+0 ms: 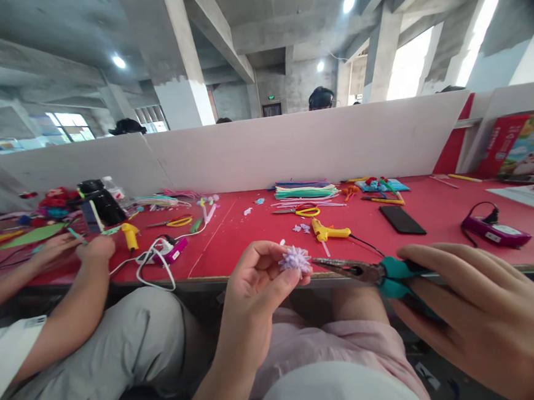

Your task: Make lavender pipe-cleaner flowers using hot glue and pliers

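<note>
Between thumb and fingers, my left hand [256, 299] pinches a small spiky lilac flower-like piece [294, 260] just in front of the table edge. My right hand [482, 300] is wrapped round the teal handles of a pair of needle-nose pliers [365, 271]. The pliers point left, and their tips reach the right side of the lilac piece; whether they grip it I cannot tell. Past my hands, a yellow glue gun [331, 230] lies on the table with a few lilac scraps [301, 228] beside it.
On the red table [233, 246] lie yellow-handled scissors [307, 210], a bundle of coloured pipe cleaners [306, 191], a black phone [402, 220] and a purple power strip [496, 231]. A white partition [291, 149] stands behind. At left, a co-worker's hands [92, 247] work near another glue gun [130, 235].
</note>
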`<state>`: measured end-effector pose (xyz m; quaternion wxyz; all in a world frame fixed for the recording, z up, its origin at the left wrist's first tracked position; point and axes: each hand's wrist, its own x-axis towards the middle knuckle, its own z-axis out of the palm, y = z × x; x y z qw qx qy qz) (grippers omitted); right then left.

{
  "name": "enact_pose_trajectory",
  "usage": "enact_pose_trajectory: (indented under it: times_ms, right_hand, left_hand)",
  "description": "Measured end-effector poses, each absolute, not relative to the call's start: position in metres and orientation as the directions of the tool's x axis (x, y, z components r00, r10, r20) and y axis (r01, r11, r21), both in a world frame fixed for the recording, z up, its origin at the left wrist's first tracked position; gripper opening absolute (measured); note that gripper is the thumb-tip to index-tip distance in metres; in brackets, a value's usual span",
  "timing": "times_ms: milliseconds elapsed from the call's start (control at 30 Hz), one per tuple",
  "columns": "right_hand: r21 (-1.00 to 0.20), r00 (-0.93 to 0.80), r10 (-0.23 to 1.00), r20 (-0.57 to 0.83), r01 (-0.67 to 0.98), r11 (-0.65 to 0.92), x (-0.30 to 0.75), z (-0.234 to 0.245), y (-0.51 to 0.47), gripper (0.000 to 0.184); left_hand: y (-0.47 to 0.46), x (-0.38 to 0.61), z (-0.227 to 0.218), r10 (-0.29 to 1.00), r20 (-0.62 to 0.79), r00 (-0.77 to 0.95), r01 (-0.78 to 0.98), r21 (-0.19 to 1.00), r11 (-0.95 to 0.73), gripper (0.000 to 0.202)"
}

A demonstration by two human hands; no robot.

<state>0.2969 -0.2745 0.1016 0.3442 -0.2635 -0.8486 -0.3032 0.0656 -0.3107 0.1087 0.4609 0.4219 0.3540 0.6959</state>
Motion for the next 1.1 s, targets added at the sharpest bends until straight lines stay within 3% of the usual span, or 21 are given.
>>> enact_pose_trajectory:
  times_ms: [133, 300, 1100]
  right_hand:
    - [0.164, -0.581, 0.328, 0.745, 0.636, 0.754, 0.2955, 0.0978, -0.2732, 0.014]
    - [0.08, -0.571, 0.357, 0.739, 0.6, 0.796, 0.2901, 0.0992, -0.2748, 0.013]
    - [0.091, -0.587, 0.358, 0.726, 0.599, 0.796, 0.2934, 0.1025, -0.276, 0.016]
  left_hand:
    - [-0.3119, 0.0657, 0.1092, 0.939, 0.288, -0.187, -0.34, 0.878, -0.337, 0.017]
    - [-0.313, 0.0635, 0.1067, 0.94, 0.317, -0.128, -0.336, 0.878, -0.342, 0.016]
    - [-0.3128, 0.0636, 0.1068, 0.933, 0.326, -0.153, -0.297, 0.885, -0.358, 0.015]
